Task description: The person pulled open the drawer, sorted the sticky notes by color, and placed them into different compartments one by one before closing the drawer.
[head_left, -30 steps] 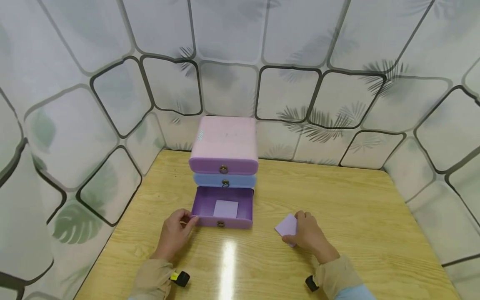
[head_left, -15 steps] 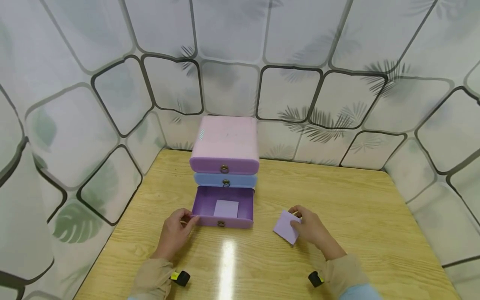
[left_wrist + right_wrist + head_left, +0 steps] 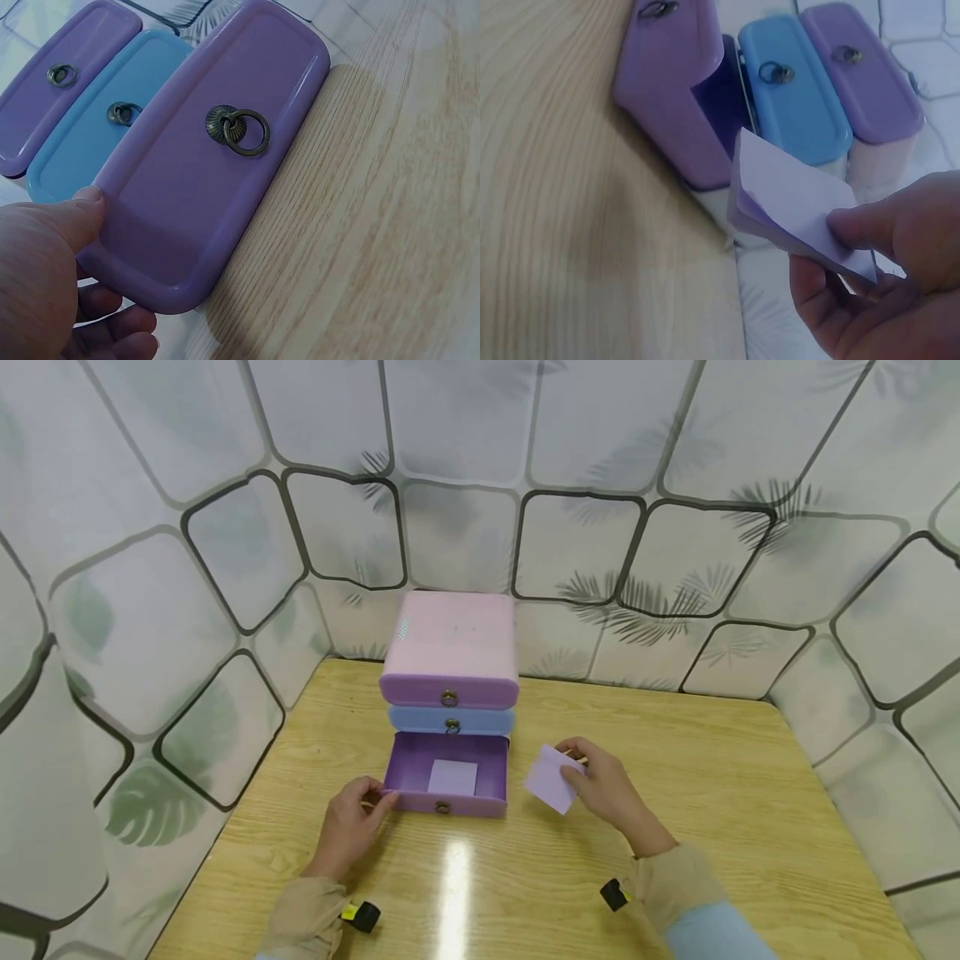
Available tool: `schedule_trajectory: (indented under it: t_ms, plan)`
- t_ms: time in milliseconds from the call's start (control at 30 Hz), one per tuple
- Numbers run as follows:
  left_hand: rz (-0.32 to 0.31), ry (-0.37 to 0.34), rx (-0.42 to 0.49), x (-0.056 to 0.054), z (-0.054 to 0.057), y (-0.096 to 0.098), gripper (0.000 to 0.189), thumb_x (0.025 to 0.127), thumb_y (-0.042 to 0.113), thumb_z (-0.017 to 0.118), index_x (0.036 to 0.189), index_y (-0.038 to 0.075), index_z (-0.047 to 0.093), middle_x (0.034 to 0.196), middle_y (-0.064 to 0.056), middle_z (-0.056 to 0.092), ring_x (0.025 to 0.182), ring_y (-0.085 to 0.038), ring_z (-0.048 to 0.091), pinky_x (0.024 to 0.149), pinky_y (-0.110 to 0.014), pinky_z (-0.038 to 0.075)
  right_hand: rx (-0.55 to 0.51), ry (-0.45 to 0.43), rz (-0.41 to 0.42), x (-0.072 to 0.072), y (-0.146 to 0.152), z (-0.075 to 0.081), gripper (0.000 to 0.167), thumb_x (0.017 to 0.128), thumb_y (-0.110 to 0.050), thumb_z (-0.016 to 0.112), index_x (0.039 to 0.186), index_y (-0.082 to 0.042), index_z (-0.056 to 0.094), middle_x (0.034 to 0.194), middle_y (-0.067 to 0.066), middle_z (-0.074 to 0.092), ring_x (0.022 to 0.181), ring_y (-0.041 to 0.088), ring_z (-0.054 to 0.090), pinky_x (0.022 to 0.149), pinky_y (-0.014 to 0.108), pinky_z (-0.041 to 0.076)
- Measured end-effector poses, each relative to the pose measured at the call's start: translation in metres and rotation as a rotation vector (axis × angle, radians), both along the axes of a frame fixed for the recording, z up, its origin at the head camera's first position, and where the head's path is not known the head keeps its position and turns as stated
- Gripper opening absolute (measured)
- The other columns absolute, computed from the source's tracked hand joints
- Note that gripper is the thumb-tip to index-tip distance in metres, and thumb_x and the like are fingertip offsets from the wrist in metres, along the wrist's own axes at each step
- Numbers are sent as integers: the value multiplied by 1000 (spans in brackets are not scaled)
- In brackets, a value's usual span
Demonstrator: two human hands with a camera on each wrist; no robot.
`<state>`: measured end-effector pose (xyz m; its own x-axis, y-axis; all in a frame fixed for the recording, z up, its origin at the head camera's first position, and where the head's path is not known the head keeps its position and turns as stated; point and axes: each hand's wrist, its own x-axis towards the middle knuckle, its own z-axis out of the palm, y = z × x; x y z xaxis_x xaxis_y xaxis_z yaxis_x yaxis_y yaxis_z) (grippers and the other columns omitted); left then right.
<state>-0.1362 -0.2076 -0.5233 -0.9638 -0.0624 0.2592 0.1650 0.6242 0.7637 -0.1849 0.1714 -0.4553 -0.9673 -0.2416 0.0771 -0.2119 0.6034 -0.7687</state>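
The bottom purple drawer (image 3: 480, 807) of a small chest (image 3: 454, 635) is pulled out. Flat inside it lies a pale purple note pad (image 3: 453, 777). My left hand (image 3: 348, 827) grips the drawer's left front corner; the left wrist view shows the thumb (image 3: 88, 201) on the edge and the other fingers curled at its side. In my right hand (image 3: 609, 787) a second pale purple note pad (image 3: 549, 783) is pinched between thumb and fingers, tilted, just right of the drawer. The right wrist view shows that pad (image 3: 795, 199) as a thick stack, its top sheet slightly lifted.
Above the open drawer, a blue drawer (image 3: 420, 719) and an upper purple drawer (image 3: 412, 691) are closed, each with a ring pull. The chest stands on a wooden table (image 3: 660, 743), near a patterned wall covering (image 3: 465, 539) at the back and sides.
My right hand has lifted the second note pad from the table and carried it up and left toward the drawer. The left hand has stayed at the drawer's corner.
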Motion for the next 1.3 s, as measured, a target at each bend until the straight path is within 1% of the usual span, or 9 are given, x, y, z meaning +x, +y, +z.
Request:
schedule_trajectory:
  t_ms: [200,333,433,500,600,733,1033,1167,1300]
  plan:
    - [0,8,1,-1,-1,0,16,88,25,71,86,12,62,83,3,61,77,-11,59,65,-26,53,-14,177,57,-10,-30,11,21,93,-3,61,112,-13,62,99,5,62,83,17,62,67,32,53]
    - [2,-7,3,0,0,0,16,89,25,71,87,12,63,83,3,61,77,-11,59,65,-26,53,32,299,101,-18,-52,15,20,93,-4,61,110,-13,64,101,3,63,90,16,60,74,34,53]
    - [7,-22,7,1,0,0,16,89,26,71,87,12,63,84,3,61,77,-11,59,66,-26,53,60,358,153,-23,-67,16,20,93,-4,62,111,-12,65,105,2,64,95,16,61,79,35,53]
    - [8,-27,9,1,0,0,16,89,26,71,87,12,63,84,3,61,78,-11,59,66,-27,53,58,373,193,-26,-76,17,20,92,-2,62,111,-10,65,107,2,65,99,16,61,81,34,53]
    - [10,-26,10,1,1,0,16,89,25,71,87,12,63,84,2,61,78,-11,60,66,-27,53,57,362,244,-29,-88,17,22,92,-1,61,112,-9,65,110,3,65,104,17,60,85,32,53]
    - [8,-21,7,0,2,0,16,89,24,71,87,11,62,84,2,61,78,-12,60,66,-27,53,71,324,277,-33,-99,15,26,93,1,59,116,-9,65,114,3,64,107,16,60,87,29,51]
    - [10,-20,8,-1,2,-1,16,89,24,71,87,11,62,84,2,61,78,-12,60,67,-27,54,103,261,307,-42,-117,7,32,94,3,56,120,-13,64,121,3,63,112,18,58,90,31,50]
    - [12,-27,9,-1,2,-1,16,89,25,71,87,11,62,84,1,61,78,-12,60,66,-27,53,113,239,315,-44,-121,2,33,94,2,55,121,-13,65,121,3,63,112,18,58,90,32,50]
    - [7,-28,8,-1,3,0,16,89,25,71,87,12,62,84,1,61,78,-12,60,66,-27,53,138,196,309,-44,-123,-2,33,95,1,55,122,-14,64,122,2,63,113,17,57,92,33,49]
